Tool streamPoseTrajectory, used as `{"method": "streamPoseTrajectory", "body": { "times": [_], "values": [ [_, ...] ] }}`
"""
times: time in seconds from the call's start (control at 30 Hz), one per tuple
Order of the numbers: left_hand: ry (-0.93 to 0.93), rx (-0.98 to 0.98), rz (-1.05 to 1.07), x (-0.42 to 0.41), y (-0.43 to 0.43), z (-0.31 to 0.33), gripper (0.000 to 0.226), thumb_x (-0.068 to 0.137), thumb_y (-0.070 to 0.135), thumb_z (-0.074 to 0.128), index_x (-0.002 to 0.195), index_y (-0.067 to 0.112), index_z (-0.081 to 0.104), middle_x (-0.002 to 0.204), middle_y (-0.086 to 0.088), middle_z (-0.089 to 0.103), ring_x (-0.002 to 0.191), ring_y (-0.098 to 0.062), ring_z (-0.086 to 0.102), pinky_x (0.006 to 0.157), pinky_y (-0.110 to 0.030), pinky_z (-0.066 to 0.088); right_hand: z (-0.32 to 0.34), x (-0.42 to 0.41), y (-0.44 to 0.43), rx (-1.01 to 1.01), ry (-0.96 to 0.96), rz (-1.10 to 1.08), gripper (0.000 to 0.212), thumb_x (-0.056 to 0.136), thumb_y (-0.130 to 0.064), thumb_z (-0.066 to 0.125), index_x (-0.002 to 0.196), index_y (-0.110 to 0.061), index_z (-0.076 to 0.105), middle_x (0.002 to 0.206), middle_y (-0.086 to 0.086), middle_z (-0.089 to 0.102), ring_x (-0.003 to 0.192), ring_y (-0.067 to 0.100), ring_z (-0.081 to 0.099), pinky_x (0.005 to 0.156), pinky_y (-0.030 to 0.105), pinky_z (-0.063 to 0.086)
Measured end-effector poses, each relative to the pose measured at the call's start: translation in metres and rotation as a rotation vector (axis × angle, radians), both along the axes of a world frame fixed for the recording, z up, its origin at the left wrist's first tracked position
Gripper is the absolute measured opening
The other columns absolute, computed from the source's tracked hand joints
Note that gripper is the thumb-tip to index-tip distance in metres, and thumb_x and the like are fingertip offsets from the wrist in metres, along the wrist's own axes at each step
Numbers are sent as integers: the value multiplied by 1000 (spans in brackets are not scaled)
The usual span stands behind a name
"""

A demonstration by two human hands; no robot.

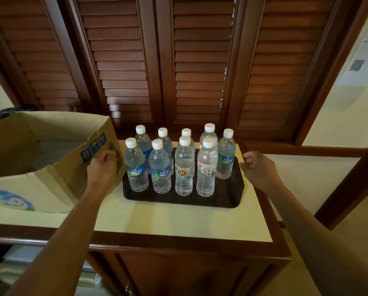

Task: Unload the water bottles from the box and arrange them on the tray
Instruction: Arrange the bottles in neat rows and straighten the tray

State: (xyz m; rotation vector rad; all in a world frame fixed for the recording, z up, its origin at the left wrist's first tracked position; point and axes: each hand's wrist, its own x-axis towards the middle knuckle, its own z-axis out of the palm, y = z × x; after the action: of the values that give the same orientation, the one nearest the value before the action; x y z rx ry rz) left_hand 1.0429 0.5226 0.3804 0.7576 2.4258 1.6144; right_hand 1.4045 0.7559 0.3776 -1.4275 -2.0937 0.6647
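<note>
Nine water bottles (pixel 184 167) stand upright in two rows on the tray (pixel 221 199), which sits on the countertop (pixel 168 221), with the box (pixel 57 182) just beside it at nine o'clock, the left hand (pixel 103 167) gripping the box's wall, the right hand (pixel 257 167) at three o'clock and the shutters (pixel 200 60) at twelve.

A front-row bottle (pixel 184 167) carries a label marked "01" in a red circle. Blue labels on neighbouring bottles (pixel 136 165) bear white script, seemingly "Vaig". Blue print on the box (pixel 50 184) and a wall notice (pixel 354 71) are illegible.
</note>
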Motion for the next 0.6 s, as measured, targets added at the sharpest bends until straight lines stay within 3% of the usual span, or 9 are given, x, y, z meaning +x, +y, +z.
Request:
{"method": "streamPoseTrajectory", "body": {
  "times": [0.03, 0.17, 0.3, 0.37, 0.47, 0.6],
  "values": [
    [-5, -54, 7, 1, -5, -10, 27, 103, 31, 48, 107, 19, 72, 103, -8, 70, 93, -29, 67, 88, -47, 56, -12, 4, -6, -40, -27, 0, 40, 97, -31, 67, 134, -21, 56, 131, 2, 66, 114, 21, 64, 88, 32, 49],
    [-71, -236, 10, 1, -11, -46, 27, 101, 27, 57, 120, 14, 69, 101, -9, 68, 82, -24, 63, 66, -34, 51, -45, 8, -28, -133, -97, -8, 50, 96, -29, 69, 142, -20, 52, 138, 6, 61, 124, 27, 60, 97, 37, 50],
    [-279, -208, 23, -7, 3, -72, 35, 96, 20, 70, 128, 7, 64, 101, -7, 70, 89, -26, 73, 85, -43, 61, -60, 2, -39, -127, -136, -46, 63, 93, -32, 73, 148, -14, 47, 146, 10, 54, 133, 32, 54, 106, 44, 49],
    [-379, -169, 20, -13, 8, -76, 38, 97, 13, 67, 133, 4, 61, 113, -13, 71, 91, -28, 72, 93, -47, 59, -63, 0, -42, -125, -151, -89, 65, 93, -30, 74, 149, -12, 45, 147, 12, 51, 134, 34, 52, 107, 46, 48],
    [-315, -203, 22, -19, 10, -80, 39, 91, 13, 73, 127, -1, 64, 118, -22, 70, 101, -38, 71, 92, -48, 59, -69, -3, -47, -148, -201, -101, 64, 95, -23, 72, 151, -11, 42, 142, 12, 55, 129, 33, 57, 100, 41, 52],
    [-217, -294, 2, -18, 4, -82, 55, 87, 17, 80, 138, 9, 61, 122, -16, 67, 100, -32, 69, 86, -43, 60, -74, -8, -52, -140, -228, -109, 64, 98, -18, 67, 155, -12, 38, 135, 10, 62, 120, 31, 64, 92, 39, 58]
  ]
}}
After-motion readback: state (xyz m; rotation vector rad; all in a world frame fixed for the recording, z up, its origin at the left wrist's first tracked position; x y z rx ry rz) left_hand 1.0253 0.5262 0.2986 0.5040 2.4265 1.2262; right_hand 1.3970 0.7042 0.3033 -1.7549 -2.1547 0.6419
